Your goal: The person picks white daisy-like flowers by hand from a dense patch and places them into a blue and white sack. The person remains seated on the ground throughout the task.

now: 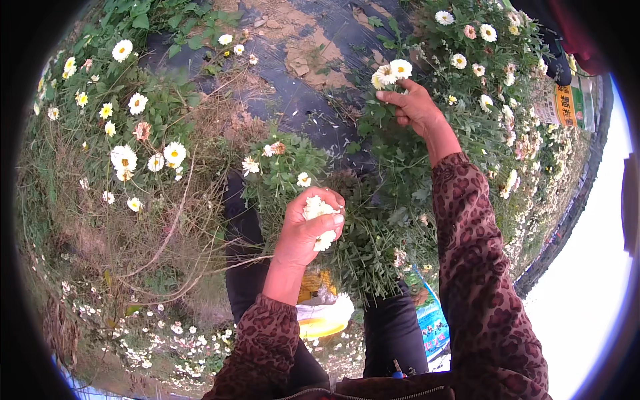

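My left hand (310, 225) is closed around several picked white chrysanthemum flower heads (325, 241), their petals showing between thumb and fingers. It is raised above the plants, in front of my knees. Farther out, my right hand (417, 107) reaches to the right-hand row, with thumb and fingers at the base of a cluster of white chrysanthemum blooms (392, 73). Leaves and fingers hide the stems there, so I cannot tell whether these blooms are still attached. Just beyond my left hand stands a small leafy chrysanthemum plant (285, 162) with a few blooms.
Black plastic mulch film (320, 127) with soil patches runs between the rows. Dry stalks (172, 235) spread at left, among more white flowers (123, 157). A printed bag (432, 325) and a white-and-yellow container (325, 320) are near my legs. Another person's dark-gloved hand (557, 62) shows upper right.
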Motion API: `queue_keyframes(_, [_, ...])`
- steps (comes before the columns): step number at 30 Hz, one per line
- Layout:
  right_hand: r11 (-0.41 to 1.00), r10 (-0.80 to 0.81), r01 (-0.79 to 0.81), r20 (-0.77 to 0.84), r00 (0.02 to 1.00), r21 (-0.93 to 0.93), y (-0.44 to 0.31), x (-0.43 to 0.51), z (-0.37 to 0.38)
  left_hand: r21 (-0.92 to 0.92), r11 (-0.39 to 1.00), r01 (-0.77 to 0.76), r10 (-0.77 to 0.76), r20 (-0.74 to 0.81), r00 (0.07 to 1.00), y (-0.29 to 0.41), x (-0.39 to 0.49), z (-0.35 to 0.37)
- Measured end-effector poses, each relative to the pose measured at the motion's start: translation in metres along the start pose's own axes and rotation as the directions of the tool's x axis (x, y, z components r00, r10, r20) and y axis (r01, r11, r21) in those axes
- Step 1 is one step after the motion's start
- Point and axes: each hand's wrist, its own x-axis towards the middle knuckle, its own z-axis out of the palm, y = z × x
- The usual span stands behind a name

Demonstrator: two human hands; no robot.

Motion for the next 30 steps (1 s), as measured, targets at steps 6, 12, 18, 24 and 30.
queue_keyframes(6, [0.954,-0.165,0.164,0.018,0.986,-0.253,0.026,-0.034,0.034,-0.007,1.000,0.002,-0.002,-0.008,1.000,0.000,0.000,0.001])
queue_keyframes(12, [0.842,-0.286,0.222,-0.058,0.956,-0.492,0.029,-0.125,0.029,-0.010,1.000,0.015,-0.015,-0.007,1.000,0.000,0.003,0.002])
queue_keyframes(18, [0.859,-0.393,0.357,-0.023,0.919,-0.367,0.024,-0.168,0.028,0.000,0.999,0.041,-0.041,-0.034,0.999,-0.004,0.007,0.003])
queue_keyframes(24, [0.983,-0.134,0.087,-0.300,0.944,-0.164,0.052,-0.036,-0.047,-0.005,1.000,0.030,-0.030,-0.022,0.999,-0.003,0.008,0.006])
queue_keyframes(30, [0.979,0.060,-0.033,-0.128,0.990,0.201,0.067,0.024,-0.037,0.008,1.000,0.004,-0.003,-0.044,0.999,-0.007,0.006,0.002])
